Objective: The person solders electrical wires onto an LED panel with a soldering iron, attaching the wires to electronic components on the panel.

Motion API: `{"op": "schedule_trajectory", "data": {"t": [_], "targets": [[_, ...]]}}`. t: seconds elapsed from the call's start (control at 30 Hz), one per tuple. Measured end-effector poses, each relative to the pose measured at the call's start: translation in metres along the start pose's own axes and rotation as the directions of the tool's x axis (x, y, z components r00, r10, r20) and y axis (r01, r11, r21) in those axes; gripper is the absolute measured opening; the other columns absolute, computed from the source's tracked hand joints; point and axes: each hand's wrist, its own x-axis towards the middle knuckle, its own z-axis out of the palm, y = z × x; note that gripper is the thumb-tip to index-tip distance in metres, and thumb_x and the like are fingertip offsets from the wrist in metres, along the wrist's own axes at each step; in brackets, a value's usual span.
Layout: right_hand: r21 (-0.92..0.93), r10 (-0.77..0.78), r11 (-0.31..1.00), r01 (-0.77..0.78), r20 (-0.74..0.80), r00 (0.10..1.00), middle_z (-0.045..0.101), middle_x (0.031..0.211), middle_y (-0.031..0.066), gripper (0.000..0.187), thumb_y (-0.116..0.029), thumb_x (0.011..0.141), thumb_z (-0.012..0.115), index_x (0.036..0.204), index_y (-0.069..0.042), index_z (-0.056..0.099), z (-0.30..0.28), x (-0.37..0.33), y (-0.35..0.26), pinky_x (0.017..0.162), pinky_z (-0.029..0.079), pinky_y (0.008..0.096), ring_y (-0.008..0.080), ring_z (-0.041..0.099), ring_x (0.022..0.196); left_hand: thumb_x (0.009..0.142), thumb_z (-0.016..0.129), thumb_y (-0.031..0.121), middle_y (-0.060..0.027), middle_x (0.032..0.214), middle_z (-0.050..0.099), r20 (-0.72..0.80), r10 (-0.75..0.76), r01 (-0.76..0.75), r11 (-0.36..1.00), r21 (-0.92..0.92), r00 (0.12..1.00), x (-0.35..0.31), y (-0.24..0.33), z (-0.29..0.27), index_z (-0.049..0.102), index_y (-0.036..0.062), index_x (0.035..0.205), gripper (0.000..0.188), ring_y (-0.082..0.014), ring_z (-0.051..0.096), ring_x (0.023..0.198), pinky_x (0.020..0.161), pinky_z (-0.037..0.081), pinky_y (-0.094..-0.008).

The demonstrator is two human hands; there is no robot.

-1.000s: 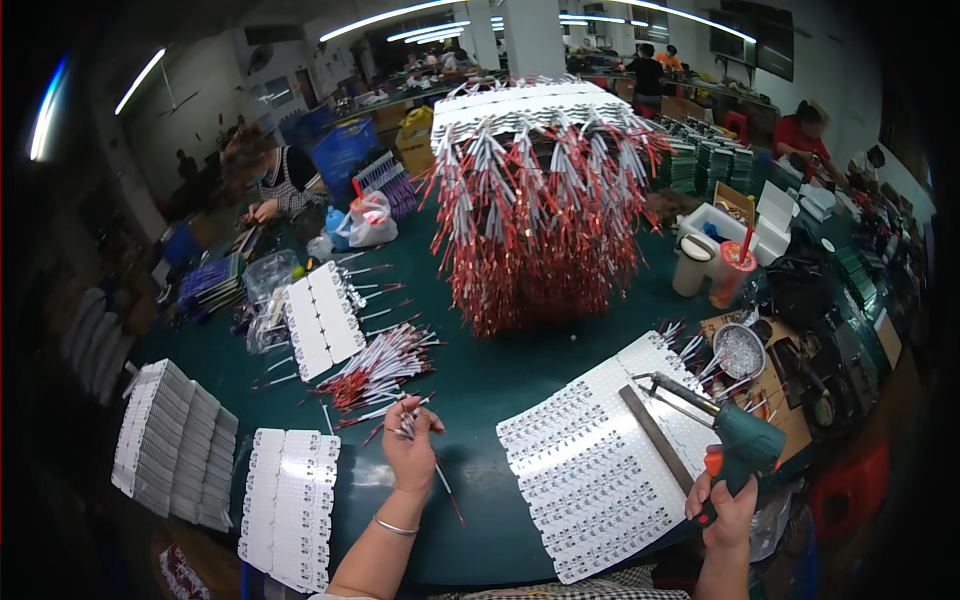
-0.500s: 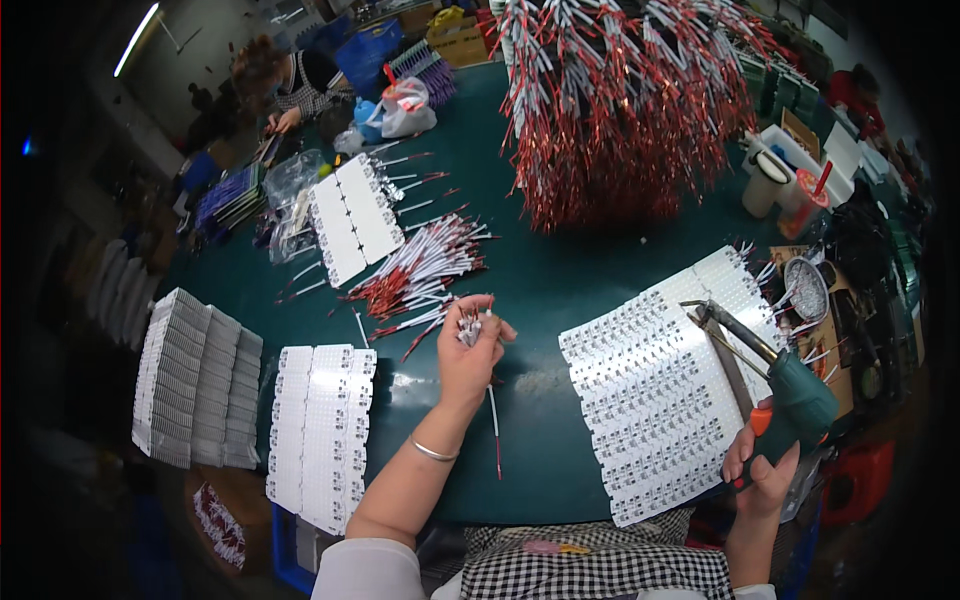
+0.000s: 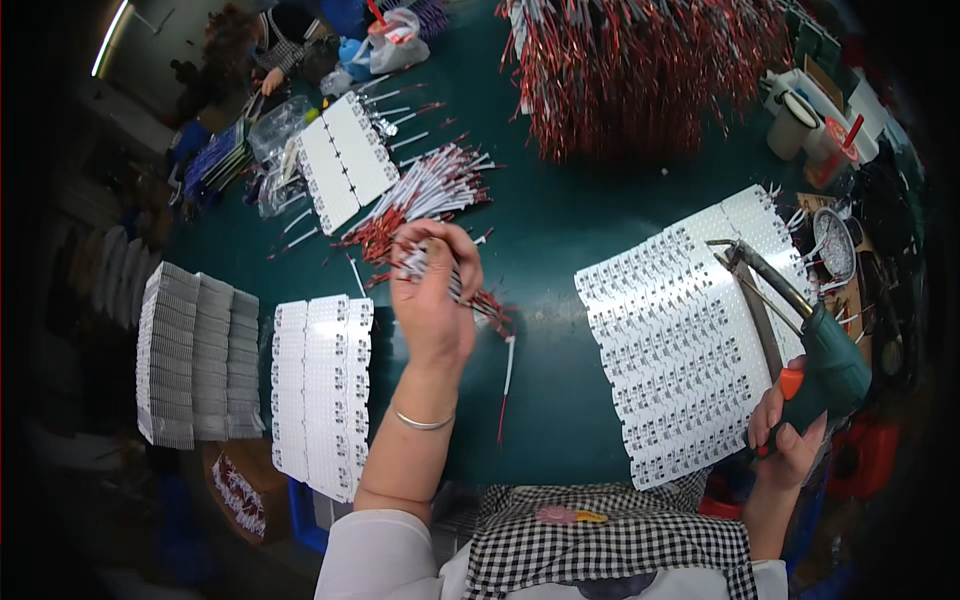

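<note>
My left hand (image 3: pixel 432 295) is closed around a bunch of thin red and white wires (image 3: pixel 488 310), whose ends stick out on both sides of the fingers. It hovers at the near edge of a loose pile of the same wires (image 3: pixel 440 185). Below the bunch, one single wire (image 3: pixel 507 380) lies or hangs; which, I cannot tell. At the right, my right hand (image 3: pixel 790 440) grips the handle of a green soldering gun (image 3: pixel 838 355) with an orange trigger and a metal tip. That tip is over a sheet of white circuit boards (image 3: pixel 680 340) with rows of small dark parts.
Stacked white boards (image 3: pixel 165 355) and another board panel (image 3: pixel 320 395) are at left. Beyond the wire pile lies a white panel (image 3: pixel 345 165) with wires along its edges. A large red-white wire bundle (image 3: pixel 640 80) fills the far side. A person (image 3: pixel 280 50) works at far left.
My left hand has swung left toward the wire pile, and its bunch now spreads out to the right. The whole view has shifted; my right hand still holds the soldering gun over the boards.
</note>
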Motion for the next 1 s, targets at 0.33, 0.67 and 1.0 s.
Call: {"op": "schedule_trajectory", "data": {"t": [0.33, 0.67, 1.0], "targets": [[-0.013, 0.03, 0.999, -0.03, 0.017, 0.999, 0.048, 0.076, 0.0035, 0.079, -0.021, 0.075, 0.078, 0.133, 0.003, 0.029, -0.012, -0.001, 0.005, 0.043, 0.041, 0.0216, 0.0103, 0.049, 0.054, 0.082, 0.073, 0.019, -0.0053, 0.076, 0.061, 0.107, 0.029, -0.11, 0.378, 0.919, 0.994, -0.036, 0.015, -0.003, 0.062, 0.0033, 0.094, 0.023, -0.0116, 0.051, 0.056, 0.05, 0.043, -0.0268], [-0.03, 0.037, 0.999, -0.037, -0.006, 0.999, 0.051, 0.073, 0.0066, 0.076, -0.016, 0.073, 0.076, 0.131, 0.006, 0.032, -0.007, -0.002, 0.005, 0.044, 0.045, 0.0247, 0.014, 0.052, 0.052, 0.072, 0.077, 0.013, -0.0132, 0.076, 0.061, 0.135, -0.285, -0.151, -0.036, 0.988, 0.949, -0.07, -0.029, -0.011, 0.063, 0.0026, 0.083, 0.021, -0.0345, 0.06, 0.073, 0.063, 0.048, -0.0404], [-0.441, -0.073, 0.897, -0.008, -0.167, 0.983, 0.051, 0.073, 0.0053, 0.076, -0.032, 0.076, 0.078, 0.129, 0.007, 0.039, 0.016, 0.002, -0.038, 0.038, 0.038, 0.0206, 0.0091, 0.047, 0.045, 0.064, 0.063, -0.008, -0.0092, 0.074, 0.063, 0.492, -0.135, -0.478, 0.123, 0.87, 0.86, -0.02, -0.053, 0.015, 0.066, 0.0079, 0.092, 0.033, -0.0281, 0.062, 0.065, 0.055, 0.048, -0.0363]]}}
